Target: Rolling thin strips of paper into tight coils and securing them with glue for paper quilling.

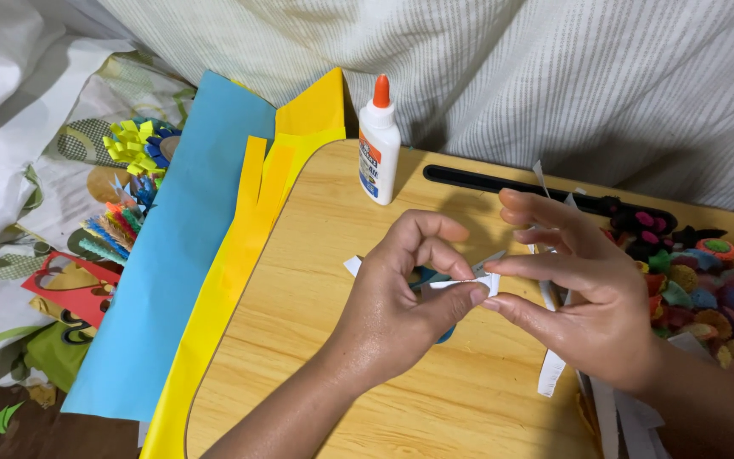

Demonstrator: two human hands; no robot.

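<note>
White paper strip (477,281), thin, folded, pinched by left hand (401,310) and right hand (584,293) fingertips above wooden table (316,340)

Both forearms are bare, with no sleeves in sight. The left hand (401,297) enters from six o'clock, the right hand (584,297) from four o'clock. Fingernails are short and plain.

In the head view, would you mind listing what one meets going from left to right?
Red paper cut-out → blue paper sheet → yellow paper sheet → glue bottle → left hand → right hand → colourful paper flowers.
</note>
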